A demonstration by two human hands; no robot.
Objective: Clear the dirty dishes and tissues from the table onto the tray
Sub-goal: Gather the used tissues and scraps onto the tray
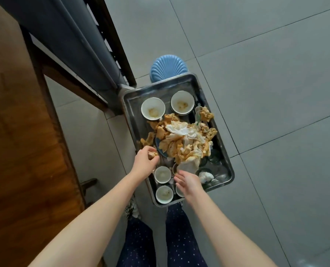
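Tissue (152, 154), crumpled and orange-stained, sits pinched in the left hand (143, 160) at the left rim of the rectangular steel tray (133, 108), stained paper heap (181, 139) just inward; right hand (189, 180) hangs slack over the tray's near end.

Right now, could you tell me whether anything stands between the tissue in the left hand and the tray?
Nothing visible does. The left hand holds the stained tissue right over the left rim of the tray, beside the tissue pile. The right hand is open over the small bowls, clear of that path.
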